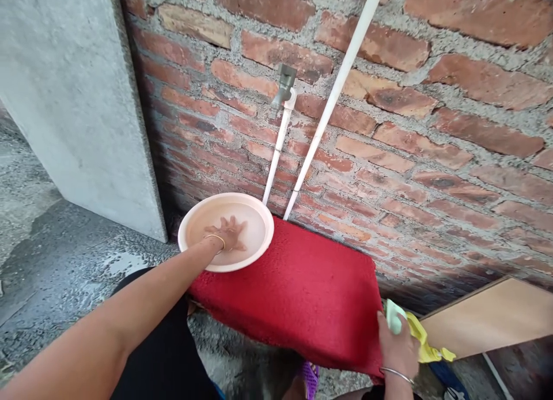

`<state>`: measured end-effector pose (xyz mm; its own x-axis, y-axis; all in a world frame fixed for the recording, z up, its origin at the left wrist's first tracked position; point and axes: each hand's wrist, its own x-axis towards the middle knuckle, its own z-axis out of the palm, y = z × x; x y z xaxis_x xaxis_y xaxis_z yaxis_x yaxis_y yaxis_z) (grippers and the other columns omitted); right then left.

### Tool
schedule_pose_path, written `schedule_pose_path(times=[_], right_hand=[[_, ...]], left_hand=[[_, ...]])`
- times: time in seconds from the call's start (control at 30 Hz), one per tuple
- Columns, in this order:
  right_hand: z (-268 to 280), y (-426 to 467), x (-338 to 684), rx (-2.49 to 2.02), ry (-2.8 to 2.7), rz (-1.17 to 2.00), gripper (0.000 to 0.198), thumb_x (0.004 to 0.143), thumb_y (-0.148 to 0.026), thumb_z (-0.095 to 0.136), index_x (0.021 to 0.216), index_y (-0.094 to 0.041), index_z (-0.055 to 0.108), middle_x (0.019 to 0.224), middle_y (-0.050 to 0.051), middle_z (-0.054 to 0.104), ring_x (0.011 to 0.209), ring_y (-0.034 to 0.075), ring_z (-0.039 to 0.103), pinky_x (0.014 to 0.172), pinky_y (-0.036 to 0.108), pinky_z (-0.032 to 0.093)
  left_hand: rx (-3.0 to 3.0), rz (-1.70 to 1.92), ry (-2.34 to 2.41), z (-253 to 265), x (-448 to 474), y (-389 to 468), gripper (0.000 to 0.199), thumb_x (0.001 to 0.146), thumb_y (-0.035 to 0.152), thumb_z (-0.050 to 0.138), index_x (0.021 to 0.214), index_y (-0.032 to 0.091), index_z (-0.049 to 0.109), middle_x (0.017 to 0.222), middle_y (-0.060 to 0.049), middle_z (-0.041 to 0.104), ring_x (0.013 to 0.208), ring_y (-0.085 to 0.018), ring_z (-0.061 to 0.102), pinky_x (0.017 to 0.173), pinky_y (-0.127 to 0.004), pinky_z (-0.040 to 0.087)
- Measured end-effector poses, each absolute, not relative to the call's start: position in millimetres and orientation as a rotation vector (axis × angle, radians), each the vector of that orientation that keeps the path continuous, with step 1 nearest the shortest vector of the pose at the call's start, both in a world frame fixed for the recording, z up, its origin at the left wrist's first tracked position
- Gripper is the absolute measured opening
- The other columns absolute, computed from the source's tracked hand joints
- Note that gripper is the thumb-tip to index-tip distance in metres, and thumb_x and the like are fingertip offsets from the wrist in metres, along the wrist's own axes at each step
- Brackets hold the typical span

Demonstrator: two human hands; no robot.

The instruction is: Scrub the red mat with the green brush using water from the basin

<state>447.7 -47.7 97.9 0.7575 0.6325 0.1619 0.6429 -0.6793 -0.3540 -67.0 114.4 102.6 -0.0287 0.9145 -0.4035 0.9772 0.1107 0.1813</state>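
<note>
A round, pale pink plastic basin (pixel 184 233) holds cloudy water at the left end of a red-covered ledge (pixel 319 279). My left hand (pixel 228 234) is in the water with its fingers spread and nothing in them; a thin bangle circles its wrist. Beyond the ledge's right end, my right hand (pixel 400 345) is closed around a pale green item (pixel 395 315), whose kind I cannot make out. A crumpled-looking yellow thing (pixel 425 339) shows just beside that hand; whether the fingers touch it is unclear.
Above the basin, a grey tap (pixel 284 90) sits on a white pipe (pixel 280 140) against the brick wall (pixel 389 175). A longer white pipe (pixel 328 109) runs alongside. A concrete slab (pixel 95 100) stands left, over wet ground (pixel 121 261). At right leans a tan board (pixel 492 319).
</note>
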Motion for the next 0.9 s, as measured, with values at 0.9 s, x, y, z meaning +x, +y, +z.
schedule_pose_path(times=[0.9], right_hand=[[88,-42,434,-2.504,-1.001,0.051,0.075,0.083,-0.067,0.043,0.143,-0.022,0.05,0.11,0.019,0.06,0.104,0.038,0.062,0.084,0.052,0.05]], left_hand=[[1.864,-0.316,1.944,122,-62,106,0.103,0.075,0.074,0.06,0.159,0.036,0.013,0.167,-0.018,-0.001,0.148,-0.053,0.001,0.094,-0.085,0.025]])
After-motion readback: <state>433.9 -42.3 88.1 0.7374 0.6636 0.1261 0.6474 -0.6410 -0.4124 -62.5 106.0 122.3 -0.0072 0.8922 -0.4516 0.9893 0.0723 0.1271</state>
